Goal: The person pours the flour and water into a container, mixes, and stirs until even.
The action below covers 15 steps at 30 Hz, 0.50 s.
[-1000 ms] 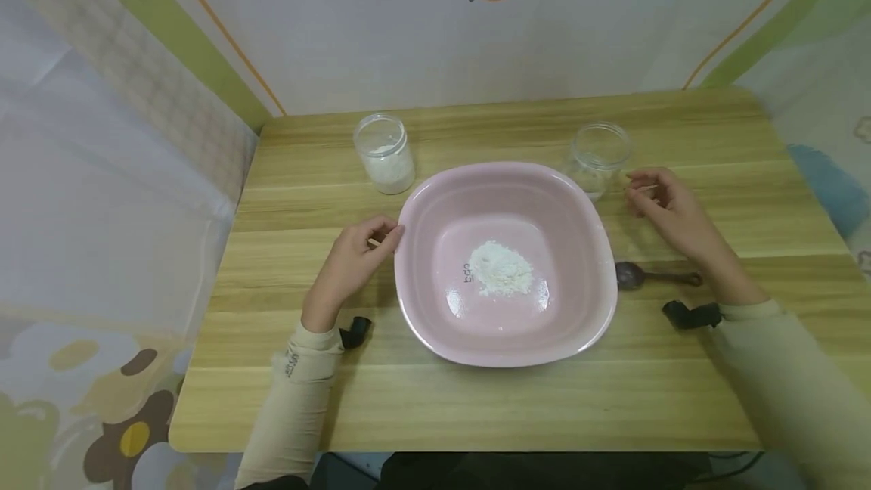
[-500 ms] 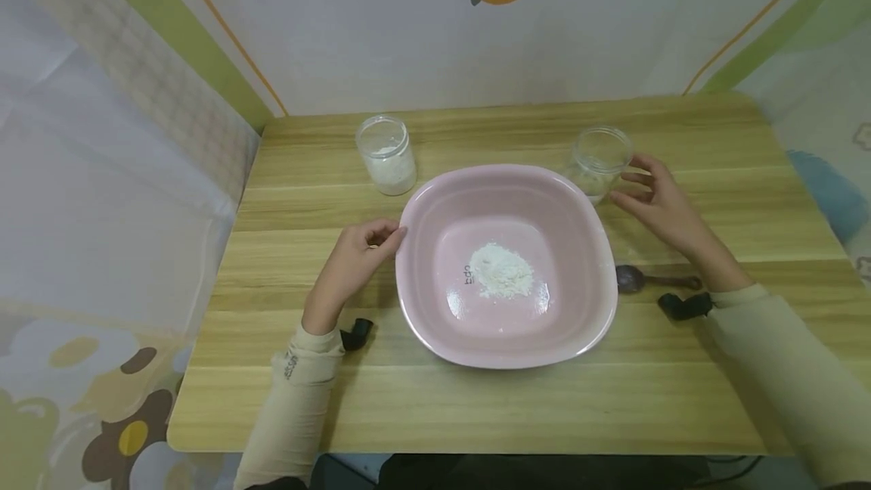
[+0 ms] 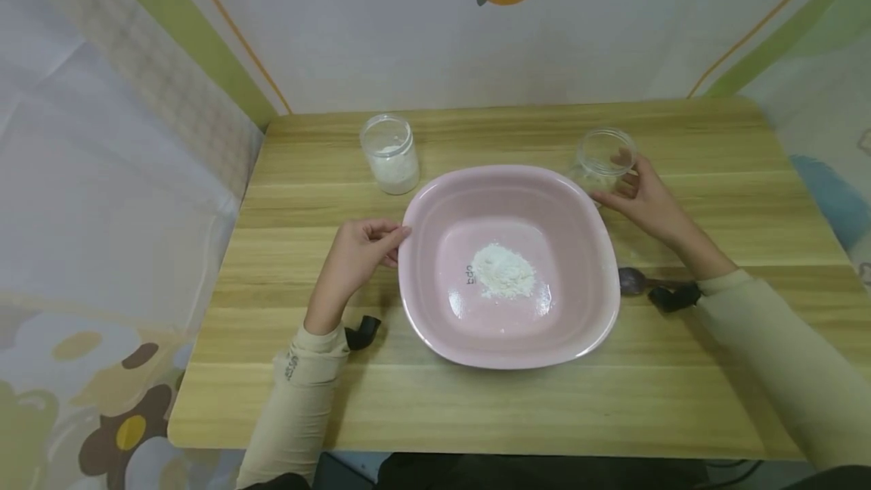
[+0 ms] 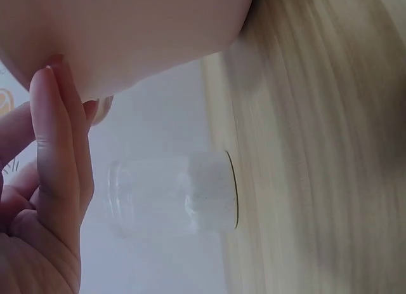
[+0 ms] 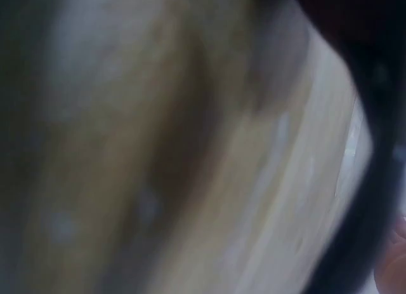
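Note:
A pink basin [image 3: 435, 324] stands mid-table with a heap of white powder [image 3: 503, 271] on its bottom. My left hand [image 3: 357, 259] holds the basin's left rim, thumb on top and fingers against the outer wall; the left wrist view shows those fingers [image 4: 57, 148] under the rim. At the back right, my right hand [image 3: 643, 199] grips a clear jar [image 3: 599, 153], its thumb on the near side and fingers round the far side. No contents can be made out in that jar. The right wrist view is mostly blurred, with part of a finger [image 5: 390, 265] at its edge.
An open clear jar of white powder [image 3: 395, 165] stands behind the basin's left side. A dark spoon [image 3: 633, 280] lies right of the basin, partly hidden by the black wrist camera [image 3: 674, 297]. The wooden table [image 3: 476, 414] ends at a curtain behind.
My right hand has moved left and forward to the clear jar, and its fingers have gone round it. The left hand has stayed at the rim. The view has shifted slightly.

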Available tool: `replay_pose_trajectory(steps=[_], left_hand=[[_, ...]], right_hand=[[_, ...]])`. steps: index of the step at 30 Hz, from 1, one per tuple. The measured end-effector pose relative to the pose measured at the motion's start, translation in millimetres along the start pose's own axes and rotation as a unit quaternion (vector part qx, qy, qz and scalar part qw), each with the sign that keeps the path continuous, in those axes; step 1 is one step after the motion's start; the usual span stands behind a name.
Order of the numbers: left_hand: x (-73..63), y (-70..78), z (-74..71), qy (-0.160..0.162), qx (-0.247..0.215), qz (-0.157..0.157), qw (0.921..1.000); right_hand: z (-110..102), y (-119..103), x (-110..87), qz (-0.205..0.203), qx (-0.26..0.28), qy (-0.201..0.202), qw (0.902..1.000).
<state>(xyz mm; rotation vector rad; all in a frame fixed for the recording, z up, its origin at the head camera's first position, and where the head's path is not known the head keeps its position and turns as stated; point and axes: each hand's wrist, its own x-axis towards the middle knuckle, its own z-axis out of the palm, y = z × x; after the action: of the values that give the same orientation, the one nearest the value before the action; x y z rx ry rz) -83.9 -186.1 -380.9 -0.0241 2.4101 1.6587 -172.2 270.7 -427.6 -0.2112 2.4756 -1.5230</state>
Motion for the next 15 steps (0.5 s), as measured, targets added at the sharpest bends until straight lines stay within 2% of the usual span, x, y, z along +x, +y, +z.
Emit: replay_pose_trajectory(steps=[8, 15], left_hand=[[-0.7, -1.0, -1.8, -0.01, 0.01, 0.002, 0.9999], [-0.1, -0.9, -1.7, -0.011, 0.012, 0.005, 0.9999]], right_hand=[[5, 0, 7.7, -0.007, -0.015, 0.005, 0.9999], [7, 2, 13.5, -0.008, -0.049, 0.019, 0.9986]])
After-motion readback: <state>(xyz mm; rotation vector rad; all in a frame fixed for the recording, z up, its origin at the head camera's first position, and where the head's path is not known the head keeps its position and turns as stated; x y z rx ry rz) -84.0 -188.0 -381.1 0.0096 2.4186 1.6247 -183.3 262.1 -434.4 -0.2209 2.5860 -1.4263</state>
